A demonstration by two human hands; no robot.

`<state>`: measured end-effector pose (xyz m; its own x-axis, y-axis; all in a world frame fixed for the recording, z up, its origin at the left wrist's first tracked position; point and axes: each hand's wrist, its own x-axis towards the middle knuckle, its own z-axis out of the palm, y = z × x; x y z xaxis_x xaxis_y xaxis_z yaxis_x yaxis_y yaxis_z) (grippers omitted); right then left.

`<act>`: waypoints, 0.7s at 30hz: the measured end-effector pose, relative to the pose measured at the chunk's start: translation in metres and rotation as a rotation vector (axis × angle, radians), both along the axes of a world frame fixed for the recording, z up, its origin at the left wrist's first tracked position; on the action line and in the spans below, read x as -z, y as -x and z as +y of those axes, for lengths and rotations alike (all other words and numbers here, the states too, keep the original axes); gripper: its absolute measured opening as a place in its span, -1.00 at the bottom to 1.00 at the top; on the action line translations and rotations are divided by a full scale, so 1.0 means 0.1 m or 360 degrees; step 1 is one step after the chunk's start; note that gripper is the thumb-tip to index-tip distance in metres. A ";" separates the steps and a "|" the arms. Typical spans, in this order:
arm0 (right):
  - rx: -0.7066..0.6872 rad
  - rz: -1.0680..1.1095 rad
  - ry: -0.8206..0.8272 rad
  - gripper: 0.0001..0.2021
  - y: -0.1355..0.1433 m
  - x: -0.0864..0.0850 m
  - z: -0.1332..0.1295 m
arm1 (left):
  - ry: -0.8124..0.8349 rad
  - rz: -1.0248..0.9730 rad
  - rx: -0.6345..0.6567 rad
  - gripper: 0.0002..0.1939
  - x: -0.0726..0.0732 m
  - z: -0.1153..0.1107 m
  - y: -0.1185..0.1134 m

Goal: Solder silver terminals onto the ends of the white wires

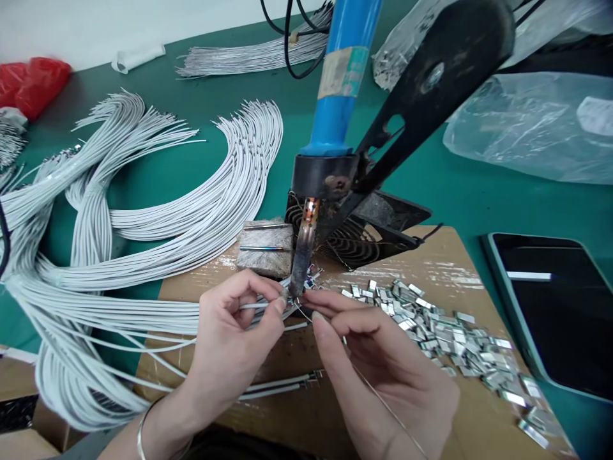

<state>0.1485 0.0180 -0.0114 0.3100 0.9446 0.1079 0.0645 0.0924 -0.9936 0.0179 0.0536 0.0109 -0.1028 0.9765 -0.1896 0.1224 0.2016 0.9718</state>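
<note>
Under the tip of a blue-handled soldering iron [338, 89], held in a black metal stand [431, 96], my two hands almost meet. My left hand [234, 338] pinches a white cable [253, 306] close to its end, thumb against forefinger. Thin solder wire [387, 409] runs through the closed fingers of my right hand [383, 358], its end reaching the iron's tip. Whether those fingers also hold a small connector is hidden. Other white cables pass behind and beneath my left hand, and two with metal ends [311, 379] lie below on the brown board [268, 415].
Small metal connectors [450, 338] are heaped right of my right hand. Behind the iron are a small black fan [354, 243] and a wrapped grey block [265, 259]. Bundled white cables [191, 217] cover the left. A phone [560, 306] and clear plastic bags [531, 128] lie right.
</note>
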 end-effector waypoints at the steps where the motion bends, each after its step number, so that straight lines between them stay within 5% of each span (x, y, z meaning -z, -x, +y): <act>1: 0.0024 0.0022 0.0017 -0.82 0.02 -0.02 0.00 | 0.0003 -0.0003 0.0000 -0.90 0.00 0.00 0.00; 5: 0.0153 0.0094 0.0102 -0.81 0.06 -0.08 0.00 | -0.0045 -0.0051 -0.0003 -0.90 0.04 -0.01 0.00; 11: -0.0018 -0.0022 -0.0012 -0.84 -0.03 -0.01 0.01 | -0.0049 -0.0073 0.0036 -0.89 0.06 -0.04 0.02; 21: 0.0101 0.0061 0.0015 -0.81 0.04 -0.03 0.01 | -0.0017 -0.0032 0.0016 -0.90 -0.03 0.01 -0.02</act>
